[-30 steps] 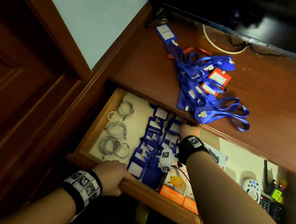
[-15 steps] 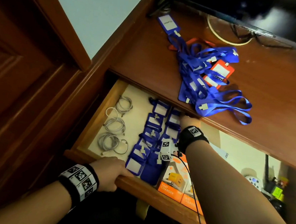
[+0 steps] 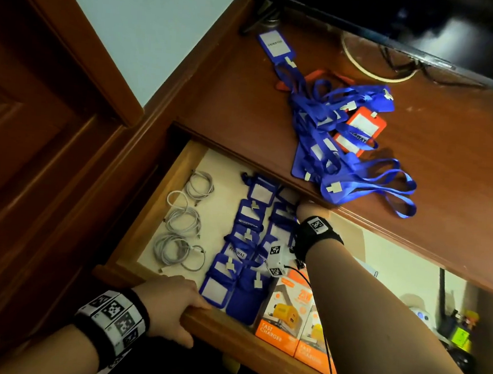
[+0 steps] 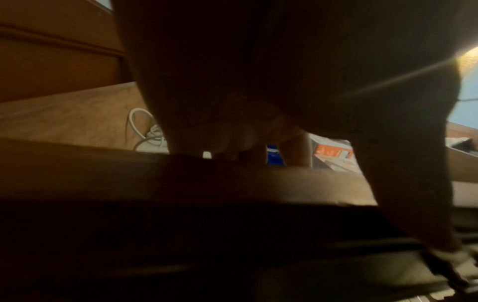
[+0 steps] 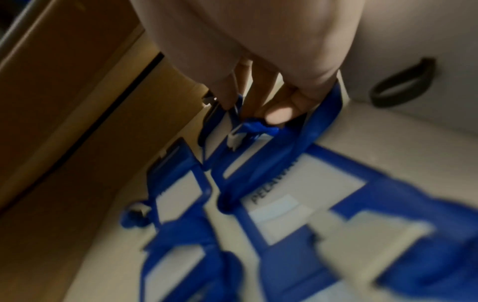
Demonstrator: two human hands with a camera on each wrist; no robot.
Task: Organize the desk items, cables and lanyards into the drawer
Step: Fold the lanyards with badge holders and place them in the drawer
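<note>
The wooden drawer (image 3: 137, 234) stands open under the desk top. My left hand (image 3: 173, 301) grips its front edge (image 4: 103, 173), fingers curled over the rim (image 4: 245, 143). My right hand (image 3: 307, 211) reaches to the drawer's back, half hidden by the desk edge. In the right wrist view its fingertips (image 5: 248, 114) pinch the strap end of a blue lanyard (image 5: 258, 126) fixed to a blue badge holder (image 5: 284, 183). Two columns of blue badge holders (image 3: 248, 233) lie in the drawer. Coiled grey cables (image 3: 181, 223) lie to their left. A tangle of blue lanyards (image 3: 345, 135) with an orange badge holder (image 3: 363, 130) sits on the desk.
Orange fast-charger boxes (image 3: 286, 315) fill the drawer's front right, under my right forearm. A lone blue badge (image 3: 275, 44) lies near the desk's back corner. A dark monitor (image 3: 425, 30) with loose wires (image 3: 364, 69) under it runs along the back. Wooden panelling (image 3: 36, 172) is on the left.
My right hand has pushed slightly deeper under the desk edge among the blue badge holders. My left hand keeps its grip on the drawer front.
</note>
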